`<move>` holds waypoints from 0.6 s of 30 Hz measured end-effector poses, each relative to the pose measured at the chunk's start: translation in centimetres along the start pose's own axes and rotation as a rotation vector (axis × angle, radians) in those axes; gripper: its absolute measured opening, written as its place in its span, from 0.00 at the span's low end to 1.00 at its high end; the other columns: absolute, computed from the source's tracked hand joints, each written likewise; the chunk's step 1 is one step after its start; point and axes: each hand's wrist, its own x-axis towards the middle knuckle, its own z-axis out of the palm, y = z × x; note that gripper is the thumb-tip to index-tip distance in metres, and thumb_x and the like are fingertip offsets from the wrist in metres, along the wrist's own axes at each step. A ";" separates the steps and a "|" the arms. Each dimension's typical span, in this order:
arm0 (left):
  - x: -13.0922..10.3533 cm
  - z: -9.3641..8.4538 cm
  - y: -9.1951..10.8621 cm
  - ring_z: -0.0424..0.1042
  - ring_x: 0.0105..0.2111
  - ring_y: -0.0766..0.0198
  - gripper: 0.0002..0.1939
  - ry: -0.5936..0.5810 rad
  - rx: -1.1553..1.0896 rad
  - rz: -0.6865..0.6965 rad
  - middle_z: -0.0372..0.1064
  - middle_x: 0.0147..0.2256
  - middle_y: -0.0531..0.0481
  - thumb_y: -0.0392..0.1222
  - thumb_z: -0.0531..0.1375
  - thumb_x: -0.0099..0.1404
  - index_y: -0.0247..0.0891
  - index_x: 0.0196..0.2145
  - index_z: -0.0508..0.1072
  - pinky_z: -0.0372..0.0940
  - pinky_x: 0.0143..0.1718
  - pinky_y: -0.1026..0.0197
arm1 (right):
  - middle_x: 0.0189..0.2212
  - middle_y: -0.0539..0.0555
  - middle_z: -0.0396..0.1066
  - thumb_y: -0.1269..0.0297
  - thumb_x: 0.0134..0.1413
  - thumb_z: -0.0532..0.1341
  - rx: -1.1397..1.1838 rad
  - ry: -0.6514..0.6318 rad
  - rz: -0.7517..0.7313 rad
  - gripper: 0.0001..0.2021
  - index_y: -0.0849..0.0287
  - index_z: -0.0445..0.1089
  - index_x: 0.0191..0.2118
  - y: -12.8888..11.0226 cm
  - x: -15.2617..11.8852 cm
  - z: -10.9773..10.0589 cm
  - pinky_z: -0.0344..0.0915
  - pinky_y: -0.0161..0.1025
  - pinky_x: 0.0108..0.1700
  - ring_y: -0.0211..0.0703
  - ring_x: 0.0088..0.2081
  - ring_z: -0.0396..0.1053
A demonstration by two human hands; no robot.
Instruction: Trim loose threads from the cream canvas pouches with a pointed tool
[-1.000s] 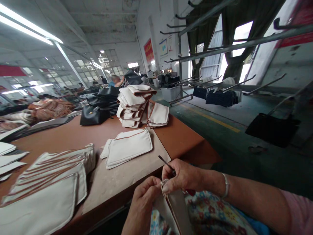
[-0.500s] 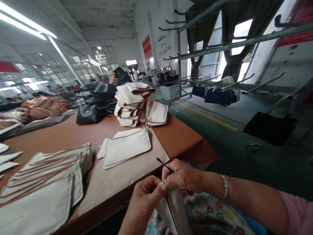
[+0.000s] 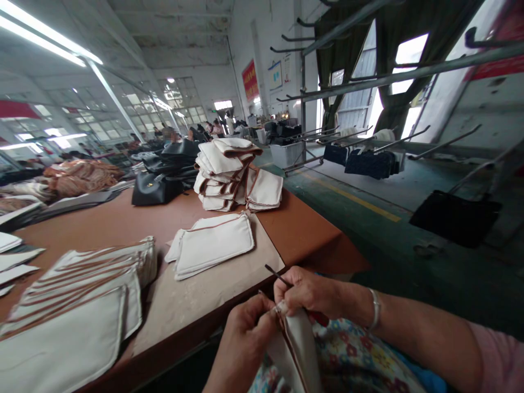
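Just off the table's front edge, both my hands meet at the end of a white fabric pouch [image 3: 302, 344] with brown trim, which hangs down over my lap. My left hand [image 3: 249, 327] pinches its top end between thumb and fingers. Closed beside it, my right hand [image 3: 309, 292] grips the same end and also holds a slim dark tool [image 3: 275, 275] whose tip points up and left. A red handle [image 3: 318, 318] shows under that palm; the tool's exact kind is hidden. Flat on the table ahead lie a few similar white pouches [image 3: 216, 240].
Overlapping white pouches [image 3: 77, 311] cover the table's left front. Farther back stand a pile of folded white pieces [image 3: 229, 174] and black bags [image 3: 158, 188]. A metal rack [image 3: 368, 84] with projecting arms holds dark bags [image 3: 454, 218] on the right. The brown tabletop [image 3: 303, 224] ends near my hands.
The pouch has turned slightly in my hands, and my left fingers have shifted a little at its end. The view has moved slightly. A black bag raised in the background is now lowered.
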 end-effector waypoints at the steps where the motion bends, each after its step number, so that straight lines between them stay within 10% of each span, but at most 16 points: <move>1: 0.0 0.1 -0.5 0.56 0.22 0.68 0.11 -0.020 -0.160 -0.040 0.62 0.20 0.54 0.43 0.59 0.59 0.36 0.22 0.70 0.50 0.24 0.66 | 0.19 0.46 0.66 0.69 0.34 0.59 0.077 -0.032 -0.001 0.06 0.62 0.66 0.26 0.3 0.1 0.0 0.52 0.27 0.17 0.30 0.17 0.58; 6: 0.1 0.4 -2.3 0.58 0.19 0.71 0.12 -0.021 -0.583 -0.179 0.66 0.19 0.53 0.46 0.67 0.55 0.34 0.25 0.73 0.51 0.22 0.68 | 0.19 0.46 0.65 0.68 0.35 0.58 0.134 -0.009 -0.012 0.07 0.61 0.66 0.28 1.3 0.6 0.0 0.53 0.29 0.19 0.32 0.18 0.58; 10: 0.3 0.5 -2.5 0.59 0.16 0.72 0.17 -0.024 -0.613 -0.195 0.67 0.17 0.53 0.48 0.72 0.47 0.34 0.21 0.72 0.52 0.19 0.69 | 0.21 0.46 0.62 0.64 0.46 0.61 -0.242 0.100 -0.086 0.07 0.61 0.67 0.32 0.1 -0.3 -0.3 0.55 0.30 0.23 0.33 0.21 0.58; 14: 0.1 0.6 -2.3 0.60 0.16 0.71 0.16 0.001 -0.629 -0.207 0.69 0.18 0.53 0.48 0.72 0.47 0.34 0.20 0.72 0.54 0.20 0.68 | 0.36 0.56 0.68 0.59 0.63 0.51 -0.773 0.257 -0.460 0.13 0.63 0.68 0.39 -2.1 -2.9 -0.7 0.61 0.39 0.43 0.42 0.38 0.64; 18: 0.0 0.9 -2.5 0.62 0.17 0.70 0.14 0.100 -0.591 -0.201 0.71 0.18 0.51 0.45 0.72 0.45 0.34 0.21 0.74 0.55 0.20 0.68 | 0.30 0.55 0.67 0.67 0.64 0.48 -1.022 0.058 -0.432 0.13 0.61 0.66 0.31 -3.2 -5.5 -0.8 0.60 0.37 0.38 0.40 0.32 0.62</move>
